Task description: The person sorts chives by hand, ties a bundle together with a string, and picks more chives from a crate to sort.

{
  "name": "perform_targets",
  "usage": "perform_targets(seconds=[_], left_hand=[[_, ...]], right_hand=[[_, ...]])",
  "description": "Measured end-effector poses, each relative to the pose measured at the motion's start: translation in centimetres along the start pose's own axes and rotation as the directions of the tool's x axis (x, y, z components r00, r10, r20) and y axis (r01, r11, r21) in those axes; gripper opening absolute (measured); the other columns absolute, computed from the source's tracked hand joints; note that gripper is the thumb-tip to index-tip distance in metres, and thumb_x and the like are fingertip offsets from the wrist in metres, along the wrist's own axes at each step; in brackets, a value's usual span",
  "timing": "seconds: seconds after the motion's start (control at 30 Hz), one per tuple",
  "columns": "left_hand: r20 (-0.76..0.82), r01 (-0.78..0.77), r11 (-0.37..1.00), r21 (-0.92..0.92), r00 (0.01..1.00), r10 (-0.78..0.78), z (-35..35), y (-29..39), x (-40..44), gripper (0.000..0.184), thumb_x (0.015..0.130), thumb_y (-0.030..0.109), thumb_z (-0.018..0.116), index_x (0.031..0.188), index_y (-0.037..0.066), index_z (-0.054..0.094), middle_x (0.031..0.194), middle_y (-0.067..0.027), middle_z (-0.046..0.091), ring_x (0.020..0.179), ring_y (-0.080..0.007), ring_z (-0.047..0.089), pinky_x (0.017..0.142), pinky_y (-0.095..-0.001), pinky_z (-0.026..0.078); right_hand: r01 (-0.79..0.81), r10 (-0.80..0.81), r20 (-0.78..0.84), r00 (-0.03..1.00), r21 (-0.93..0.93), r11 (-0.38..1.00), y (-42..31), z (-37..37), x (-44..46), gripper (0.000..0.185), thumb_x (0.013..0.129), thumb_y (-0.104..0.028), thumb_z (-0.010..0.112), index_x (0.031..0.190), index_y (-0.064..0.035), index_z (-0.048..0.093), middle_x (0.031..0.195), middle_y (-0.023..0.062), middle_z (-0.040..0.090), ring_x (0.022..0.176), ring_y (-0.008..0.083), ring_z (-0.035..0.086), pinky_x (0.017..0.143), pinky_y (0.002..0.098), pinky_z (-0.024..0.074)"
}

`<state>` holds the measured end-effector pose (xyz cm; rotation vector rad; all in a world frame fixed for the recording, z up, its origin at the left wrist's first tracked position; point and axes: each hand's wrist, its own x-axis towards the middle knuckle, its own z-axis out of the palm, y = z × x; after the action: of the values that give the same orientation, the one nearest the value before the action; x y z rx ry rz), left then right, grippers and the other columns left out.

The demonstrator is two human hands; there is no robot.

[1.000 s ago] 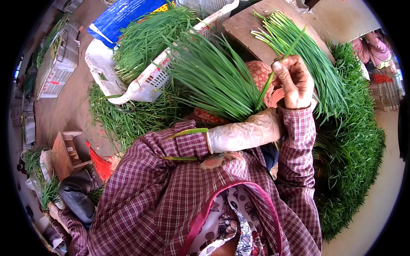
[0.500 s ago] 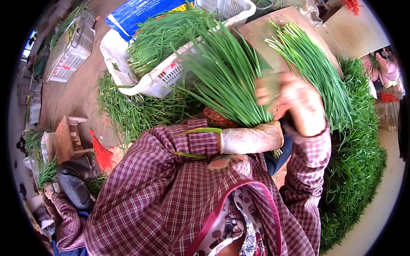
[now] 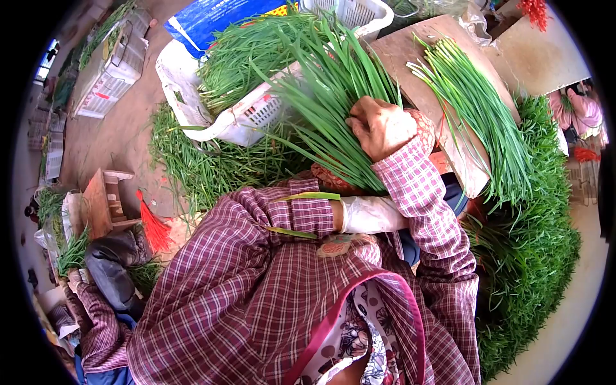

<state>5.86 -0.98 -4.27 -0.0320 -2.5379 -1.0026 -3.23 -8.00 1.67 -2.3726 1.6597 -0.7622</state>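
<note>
A bunch of garlic chives [image 3: 327, 106] fans out across my lap, its leaf tips toward the white basket. My left hand [image 3: 372, 215], in a whitish glove, lies at the lower end of the bunch and grips it; my right forearm covers its fingers. Over the middle of the leaves is my bare right hand [image 3: 383, 127], its fingers closed in a pinch among the chives. To the right, a sorted bundle of garlic chives [image 3: 478, 102] rests on a wooden board [image 3: 401, 48], pale stem ends at the top.
A white plastic basket [image 3: 224, 128] holds loose chives and a blue bag [image 3: 205, 22]. Chives litter the floor [image 3: 212, 157], and a large green heap [image 3: 545, 244] lies at right. A wooden stool [image 3: 102, 202] with red strings [image 3: 153, 224] stands left. Another person [image 3: 584, 112] is at far right.
My right hand has moved left and inward from beside the bunch onto its leaves, its fingers now closed. My right forearm now crosses over the gloved left hand.
</note>
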Motion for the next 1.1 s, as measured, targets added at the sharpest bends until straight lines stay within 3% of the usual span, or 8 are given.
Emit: perform_targets(seconds=[0.2,0.33,0.4,0.53,0.67,0.8,0.87,1.1], left_hand=[[0.373,0.234,0.971,0.05,0.898,-0.235,-1.3,0.6,1.4,0.041,0.094,0.013,0.035,0.134,0.007,0.042,0.138,-0.0135,0.041,0.128,-0.0227,0.04,0.11,-0.0313,0.029],[0.186,0.14,0.988,-0.063,0.974,-0.126,-0.6,-0.3,1.2,0.042,0.095,0.015,0.035,0.136,0.007,0.04,0.143,-0.0134,0.034,0.133,-0.0224,0.034,0.113,-0.0318,0.022],[0.205,0.203,0.965,-0.167,0.964,-0.168,-1.9,0.7,1.9,0.042,0.095,0.016,0.035,0.136,0.007,0.04,0.144,-0.0134,0.033,0.134,-0.022,0.03,0.114,-0.0325,0.019],[0.239,0.241,0.949,-0.202,0.952,-0.191,-3.7,2.2,3.9,0.041,0.095,0.015,0.036,0.134,0.004,0.041,0.143,-0.0117,0.035,0.134,-0.0215,0.03,0.114,-0.0326,0.019],[0.378,0.138,0.963,0.232,0.899,-0.22,-1.5,1.8,7.1,0.028,0.089,0.012,0.043,0.114,0.004,0.052,0.115,-0.0111,0.048,0.104,-0.0198,0.043,0.089,-0.0325,0.033],[0.54,-0.261,0.604,0.753,0.77,-0.34,0.6,0.9,7.6,0.015,0.08,0.01,0.052,0.085,0.005,0.064,0.077,-0.0109,0.063,0.062,-0.0171,0.059,0.054,-0.0326,0.048],[0.202,-0.128,0.476,0.87,0.974,-0.106,2.8,-0.5,5.8,0.009,0.072,0.011,0.057,0.066,0.006,0.061,0.064,-0.0086,0.06,0.053,-0.0202,0.057,0.048,-0.0354,0.045],[0.153,0.047,0.94,0.339,0.983,-0.104,-0.7,0.5,3.7,0.029,0.085,0.008,0.046,0.11,0.004,0.057,0.105,-0.014,0.059,0.099,-0.022,0.058,0.087,-0.0338,0.046]], right_hand=[[-0.049,0.052,-0.005,0.999,0.237,0.97,0.2,-1.2,-0.1,0.013,0.076,-0.018,0.064,0.079,-0.0069,0.059,0.073,0.0117,0.064,0.067,0.0304,0.063,0.058,0.039,0.0492],[-0.058,0.096,-0.065,0.993,0.436,0.898,0.9,-0.2,-1.1,0.012,0.079,-0.013,0.065,0.079,-0.003,0.059,0.066,0.0078,0.062,0.056,0.0224,0.059,0.057,0.0347,0.0476],[-0.396,0.186,0.351,0.918,0.84,0.37,-0.5,-1.9,-0.4,0.015,0.089,-0.016,0.061,0.088,-0.0021,0.057,0.073,0.001,0.058,0.055,0.0064,0.051,0.052,0.0225,0.0466],[-0.303,-0.081,0.332,0.94,0.92,0.25,-3.6,-5.8,2.1,0.022,0.092,-0.019,0.057,0.105,-0.0012,0.059,0.082,0.0009,0.059,0.066,0.0062,0.055,0.057,0.0193,0.0489],[0.295,-0.331,-0.018,0.943,0.501,0.813,0.7,-6.3,3.3,0.03,0.095,-0.021,0.05,0.118,-0.0043,0.059,0.1,0.0071,0.065,0.077,0.014,0.062,0.067,0.0261,0.0505],[0.204,-0.24,0.07,0.968,0.331,0.921,4.5,-4.9,0.8,0.011,0.086,-0.008,0.06,0.092,-0.0035,0.067,0.076,0.0088,0.067,0.062,0.014,0.062,0.058,0.0278,0.0493],[0.12,-0.183,0.137,0.974,0.372,0.92,4.0,-4.8,-0.6,0.01,0.083,-0.009,0.063,0.091,-0.0032,0.067,0.074,0.0085,0.067,0.061,0.0152,0.062,0.058,0.0286,0.0493],[0.052,-0.069,0.133,0.989,0.129,0.99,3.3,-3.7,-3.5,0.009,0.076,-0.011,0.068,0.082,-0.0046,0.065,0.071,0.0092,0.065,0.065,0.0236,0.064,0.062,0.0329,0.0498]])
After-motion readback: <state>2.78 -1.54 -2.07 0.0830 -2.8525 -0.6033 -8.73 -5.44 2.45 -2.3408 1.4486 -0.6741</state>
